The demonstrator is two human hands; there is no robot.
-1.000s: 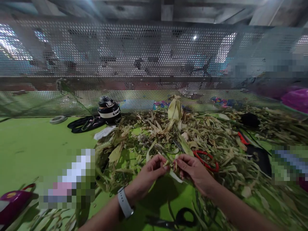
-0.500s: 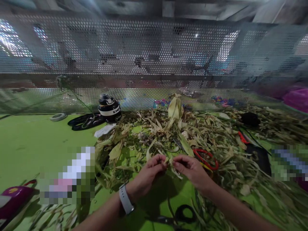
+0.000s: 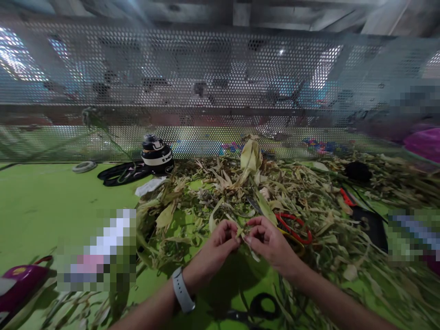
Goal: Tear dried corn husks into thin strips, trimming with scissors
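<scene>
Between my two hands is a small pale strip of corn husk (image 3: 241, 232), partly hidden by the fingers. My left hand (image 3: 222, 240), with a light watch on its wrist, pinches the strip from the left. From the right, my right hand (image 3: 270, 243) pinches it between thumb and fingers, and a loose end hangs below. Just beyond the hands lie red-handled scissors (image 3: 294, 228), their blades partly under husks. Black-handled scissors (image 3: 263, 306) rest on the green table nearer to me. A wrapped husk bundle (image 3: 250, 156) stands upright farther back.
Dried husks (image 3: 309, 188) cover much of the green table (image 3: 44, 197). A black bottle (image 3: 157, 156) stands back left, beside a black looped item (image 3: 120, 175) and a tape roll (image 3: 84, 167). Behind runs a perforated metal screen (image 3: 220, 59). A purple object (image 3: 24, 286) lies front left.
Both hands stay together at the husk strip. My right hand's fingers have lifted and curled differently, and my left hand's fingers have shifted slightly. The things on the table have not moved.
</scene>
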